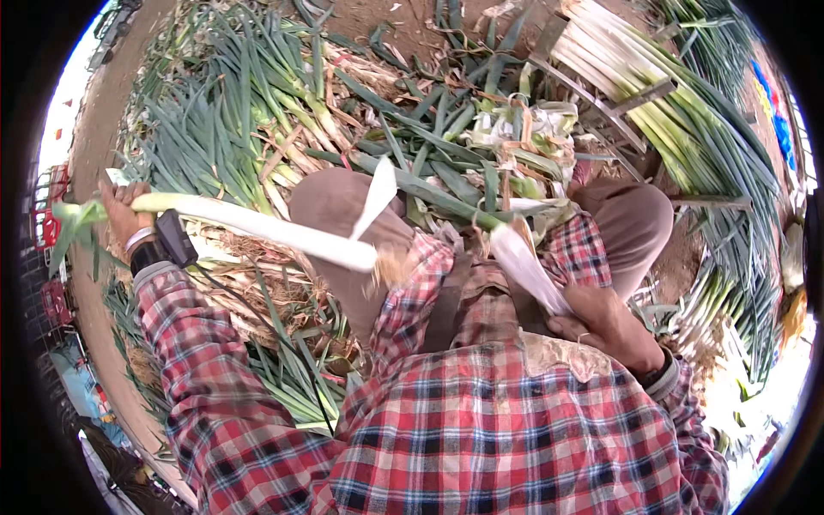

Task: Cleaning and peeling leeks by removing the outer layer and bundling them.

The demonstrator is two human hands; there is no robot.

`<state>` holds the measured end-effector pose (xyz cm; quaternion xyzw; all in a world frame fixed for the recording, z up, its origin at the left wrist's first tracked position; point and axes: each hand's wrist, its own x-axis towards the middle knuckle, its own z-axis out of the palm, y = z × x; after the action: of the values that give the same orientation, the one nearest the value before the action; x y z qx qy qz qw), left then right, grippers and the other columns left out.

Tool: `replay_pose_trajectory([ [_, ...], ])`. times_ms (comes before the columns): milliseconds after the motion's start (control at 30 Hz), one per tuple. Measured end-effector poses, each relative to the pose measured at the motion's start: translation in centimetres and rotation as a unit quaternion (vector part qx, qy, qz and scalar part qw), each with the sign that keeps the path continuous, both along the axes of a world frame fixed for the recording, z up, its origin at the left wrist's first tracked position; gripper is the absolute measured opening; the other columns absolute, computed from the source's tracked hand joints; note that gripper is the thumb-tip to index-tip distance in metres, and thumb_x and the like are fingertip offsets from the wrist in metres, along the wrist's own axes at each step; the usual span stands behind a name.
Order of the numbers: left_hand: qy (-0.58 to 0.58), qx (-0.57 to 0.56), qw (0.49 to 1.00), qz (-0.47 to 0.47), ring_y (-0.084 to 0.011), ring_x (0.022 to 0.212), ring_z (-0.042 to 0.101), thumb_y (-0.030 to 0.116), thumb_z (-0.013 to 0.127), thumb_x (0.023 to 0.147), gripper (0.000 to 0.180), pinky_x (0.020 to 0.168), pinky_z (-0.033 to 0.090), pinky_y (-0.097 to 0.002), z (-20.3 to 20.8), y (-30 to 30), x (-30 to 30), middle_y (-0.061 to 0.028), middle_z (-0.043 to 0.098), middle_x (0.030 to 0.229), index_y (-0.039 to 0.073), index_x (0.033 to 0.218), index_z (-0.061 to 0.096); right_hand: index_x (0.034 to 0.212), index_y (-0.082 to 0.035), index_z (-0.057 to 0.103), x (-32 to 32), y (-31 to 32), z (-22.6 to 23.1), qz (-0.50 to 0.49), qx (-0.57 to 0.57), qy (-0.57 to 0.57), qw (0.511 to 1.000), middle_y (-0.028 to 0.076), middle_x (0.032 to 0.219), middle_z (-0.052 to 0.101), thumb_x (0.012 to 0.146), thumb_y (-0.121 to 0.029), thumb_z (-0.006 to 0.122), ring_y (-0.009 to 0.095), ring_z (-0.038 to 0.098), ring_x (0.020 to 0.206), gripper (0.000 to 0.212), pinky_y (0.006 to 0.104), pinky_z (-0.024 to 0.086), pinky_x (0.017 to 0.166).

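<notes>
My left hand (124,212) is closed round the green end of a long green onion (257,225), out to the left. Its smooth white stalk reaches across to my knee and ends in blurred, pale roots. A loose white strip (378,196) sticks up near that root end. In front of my lap, my right hand (594,315) grips a pale, stripped outer layer (525,264) of green onion. A green leaf (429,193) runs from its far end toward the upper left.
Unpeeled green onions (215,112) lie heaped at the far left. Stripped leaves (524,129) pile up between and beyond my knees. At the right, a metal rack (644,96) holds white-stalked green onions (618,51). More green onions (717,300) lie below it.
</notes>
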<state>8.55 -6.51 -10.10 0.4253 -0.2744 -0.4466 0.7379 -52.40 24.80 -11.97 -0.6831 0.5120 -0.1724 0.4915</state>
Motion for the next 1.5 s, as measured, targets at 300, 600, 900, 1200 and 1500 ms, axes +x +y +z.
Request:
replay_pose_trajectory([
  [300,0.123,-0.146,0.948,-0.255,-0.0072,0.048,0.04,0.038,0.064,0.094,0.038,0.057,0.039,-0.0261,8.5,0.2,-7.3,0.0066,0.039,0.055,0.005,0.083,0.05,0.139,-0.002,0.041,13.3,-12.6,-3.9,0.186,-0.151,-0.288,0.927,0.021,0.124,0.054,0.091,-0.036,0.068,0.029,0.064,0.097,0.064,0.0408,0.055,0.074],
  [600,0.106,-0.155,0.958,-0.218,-0.005,0.044,0.038,0.049,0.054,0.097,0.044,0.058,0.039,-0.0246,9.6,0.8,-2.7,0.0068,0.037,0.054,0.007,0.085,0.048,0.104,0.0,0.053,10.9,-11.7,-5.1,0.103,-0.157,-0.153,0.97,0.019,0.097,0.055,0.09,-0.033,0.069,0.037,0.058,0.08,0.039,0.0438,0.046,0.071],
  [900,0.159,-0.222,0.937,-0.219,-0.0067,0.046,0.041,0.047,0.057,0.096,0.045,0.053,0.04,-0.0268,9.4,2.6,-8.0,0.0078,0.042,0.055,0.004,0.084,0.053,0.074,-0.006,0.051,11.5,-11.5,-3.5,0.129,-0.357,-0.088,0.921,0.011,0.069,0.052,0.093,-0.025,0.064,0.031,0.056,0.059,0.03,0.0417,0.044,0.055],
  [1200,0.199,-0.308,0.898,-0.243,-0.0046,0.043,0.042,0.045,0.063,0.094,0.044,0.051,0.039,-0.0219,10.3,4.7,-12.3,0.007,0.043,0.055,0.002,0.092,0.054,0.086,0.001,0.058,-0.2,-9.1,-13.4,-0.052,-0.134,0.169,0.975,0.016,0.076,0.058,0.095,-0.018,0.059,0.037,0.059,0.066,0.021,0.0453,0.046,0.06],
  [1500,0.213,-0.289,0.865,-0.351,-0.0093,0.063,0.046,0.064,0.051,0.092,0.074,0.061,0.04,-0.0264,8.4,5.9,-21.8,0.0005,0.047,0.076,-0.004,0.123,0.053,0.128,0.001,0.053,14.5,-17.3,-0.1,0.028,-0.144,-0.294,0.945,0.02,0.106,0.063,0.093,-0.021,0.066,0.027,0.066,0.092,0.043,0.0365,0.053,0.082],
])
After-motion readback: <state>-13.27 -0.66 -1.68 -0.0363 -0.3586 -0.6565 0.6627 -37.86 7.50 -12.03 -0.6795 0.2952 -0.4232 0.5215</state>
